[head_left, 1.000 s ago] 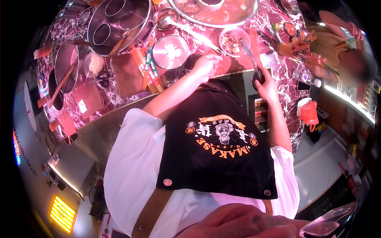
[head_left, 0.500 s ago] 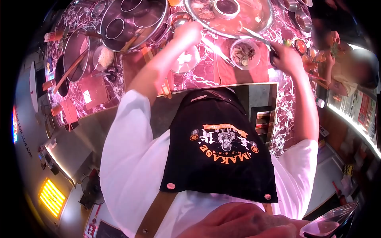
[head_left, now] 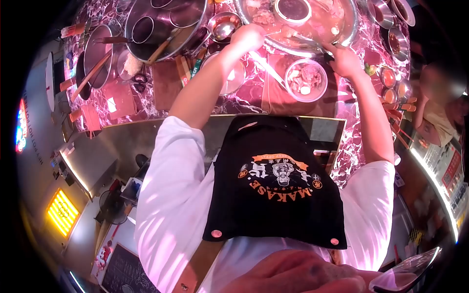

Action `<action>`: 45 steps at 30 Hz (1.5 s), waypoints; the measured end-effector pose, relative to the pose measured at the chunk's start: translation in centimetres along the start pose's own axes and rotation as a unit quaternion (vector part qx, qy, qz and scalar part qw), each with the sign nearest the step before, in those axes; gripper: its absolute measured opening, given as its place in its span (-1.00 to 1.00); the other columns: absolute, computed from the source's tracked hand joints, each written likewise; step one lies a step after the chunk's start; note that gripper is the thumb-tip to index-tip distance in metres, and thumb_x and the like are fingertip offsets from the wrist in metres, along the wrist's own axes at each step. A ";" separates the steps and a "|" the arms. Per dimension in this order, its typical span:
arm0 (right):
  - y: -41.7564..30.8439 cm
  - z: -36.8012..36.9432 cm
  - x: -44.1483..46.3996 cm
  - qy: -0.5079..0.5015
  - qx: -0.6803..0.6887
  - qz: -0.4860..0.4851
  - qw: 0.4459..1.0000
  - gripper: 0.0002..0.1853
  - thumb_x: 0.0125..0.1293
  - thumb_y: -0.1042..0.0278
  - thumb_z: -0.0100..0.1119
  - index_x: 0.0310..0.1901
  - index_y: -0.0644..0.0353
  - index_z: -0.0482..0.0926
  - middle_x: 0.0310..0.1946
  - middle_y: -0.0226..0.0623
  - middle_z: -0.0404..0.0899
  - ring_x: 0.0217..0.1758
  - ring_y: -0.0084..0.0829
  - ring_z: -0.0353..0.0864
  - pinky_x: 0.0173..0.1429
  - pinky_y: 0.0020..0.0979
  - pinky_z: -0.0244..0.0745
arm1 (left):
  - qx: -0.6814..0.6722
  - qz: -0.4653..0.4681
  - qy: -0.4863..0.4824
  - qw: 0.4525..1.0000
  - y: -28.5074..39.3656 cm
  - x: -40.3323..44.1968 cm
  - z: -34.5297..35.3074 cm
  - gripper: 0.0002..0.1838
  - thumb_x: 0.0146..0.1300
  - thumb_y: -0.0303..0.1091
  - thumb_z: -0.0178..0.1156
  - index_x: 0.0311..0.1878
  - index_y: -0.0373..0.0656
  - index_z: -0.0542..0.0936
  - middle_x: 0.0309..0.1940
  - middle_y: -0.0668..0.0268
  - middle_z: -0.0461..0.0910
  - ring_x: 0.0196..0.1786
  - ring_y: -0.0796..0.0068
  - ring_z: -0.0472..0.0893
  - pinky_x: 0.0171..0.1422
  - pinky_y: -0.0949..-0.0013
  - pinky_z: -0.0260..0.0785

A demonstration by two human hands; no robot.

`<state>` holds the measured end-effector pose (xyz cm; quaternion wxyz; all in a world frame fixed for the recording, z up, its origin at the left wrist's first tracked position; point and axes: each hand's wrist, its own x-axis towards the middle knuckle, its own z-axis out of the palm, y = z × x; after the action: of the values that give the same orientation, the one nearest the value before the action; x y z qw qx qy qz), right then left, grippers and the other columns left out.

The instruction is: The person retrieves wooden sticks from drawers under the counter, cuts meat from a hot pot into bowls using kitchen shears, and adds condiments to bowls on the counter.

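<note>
My left hand [head_left: 248, 38] is closed at the near left rim of the large hot pot [head_left: 352, 35], gripping a thin utensil whose tip points over the broth. At the pot's near right edge, my right hand [head_left: 342, 59] is wrapped round the dark handles of metal scissors [head_left: 309, 42]; their blades reach into the pot among the food. A round sauce bowl [head_left: 293, 10] stands inside the pot. Just below the pot sits a clear bowl of meat pieces [head_left: 306, 80]. The long ladle handle [head_left: 267, 69] lies between that bowl and my left hand.
A wide metal pot [head_left: 166, 29] stands at the upper left, beside a smaller pan [head_left: 99, 56]. Under my left forearm is a round plate [head_left: 235, 78]. Small sauce bowls [head_left: 388, 77] line the right side. A person [head_left: 435, 112] is at the far right.
My right hand and the scissors have moved from the clear bowl up to the hot pot. My left hand has also moved up to the pot's rim. The view has shifted slightly.
</note>
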<state>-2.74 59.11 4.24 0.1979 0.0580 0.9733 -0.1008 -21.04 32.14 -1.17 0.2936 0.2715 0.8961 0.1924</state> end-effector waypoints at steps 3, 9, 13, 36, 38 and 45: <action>0.3 -2.3 -1.5 -0.073 0.016 0.063 0.995 -0.37 0.13 0.30 0.21 0.30 -0.19 0.40 -0.03 -0.10 0.65 0.03 -0.11 0.64 0.10 -0.12 0.55 | -0.052 0.042 -0.007 0.998 -0.8 -0.4 -0.6 -0.67 0.17 -0.35 0.08 -0.02 0.08 0.70 -0.09 0.20 0.68 -0.01 0.20 0.66 0.12 0.23 0.46; 0.1 -6.0 -0.8 -0.077 0.022 0.075 0.994 -0.41 0.09 0.26 0.18 0.25 -0.02 0.47 0.03 -0.03 0.61 0.10 -0.05 0.60 0.17 -0.16 0.50 | 0.219 -0.027 -0.039 0.975 3.2 -1.9 -7.6 -0.71 0.15 -0.34 0.10 -0.10 -0.07 0.70 -0.17 0.11 0.69 -0.06 0.07 0.67 0.04 0.13 0.50; -3.4 -4.1 6.8 -0.192 0.038 0.071 0.978 -0.40 0.11 0.22 0.16 0.27 0.00 0.47 0.11 -0.04 0.57 0.16 -0.09 0.57 0.21 -0.20 0.48 | 0.267 -0.005 -0.111 0.957 4.6 1.8 -6.4 -0.70 0.12 -0.38 0.08 -0.12 -0.15 0.70 -0.16 0.02 0.68 -0.08 0.02 0.67 0.03 0.11 0.51; 4.4 0.0 -6.4 -0.003 0.357 0.221 0.908 -0.29 0.08 0.02 0.35 0.27 0.05 0.40 0.00 0.00 0.63 0.11 -0.11 0.62 0.20 -0.26 0.46 | -0.336 0.016 -0.008 0.942 4.1 1.1 5.4 -0.73 0.32 -0.47 0.11 0.04 -0.24 0.66 -0.40 0.41 0.63 -0.41 0.66 0.49 -0.29 0.51 0.36; 4.2 -0.1 -5.4 -0.003 0.344 0.212 0.915 -0.31 0.09 0.06 0.32 0.28 0.04 0.41 -0.01 0.00 0.63 0.08 -0.09 0.63 0.18 -0.24 0.48 | -0.330 0.033 -0.011 0.943 4.5 1.4 5.9 -0.73 0.32 -0.47 0.12 0.03 -0.25 0.67 -0.42 0.42 0.62 -0.44 0.67 0.47 -0.32 0.52 0.34; 4.5 2.8 -4.5 0.033 0.315 0.187 0.930 -0.36 0.07 0.19 0.29 0.26 0.03 0.46 -0.06 -0.01 0.65 0.03 -0.08 0.64 0.16 -0.22 0.50 | -0.230 0.068 0.030 0.970 4.1 0.8 5.8 -0.75 0.34 -0.42 0.13 0.00 -0.29 0.66 -0.25 0.22 0.72 -0.19 0.48 0.65 -0.07 0.41 0.46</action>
<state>3.14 62.54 2.72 0.1528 0.3020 0.8688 -0.3615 -16.37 36.93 -3.81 0.3071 0.2508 0.8160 0.4207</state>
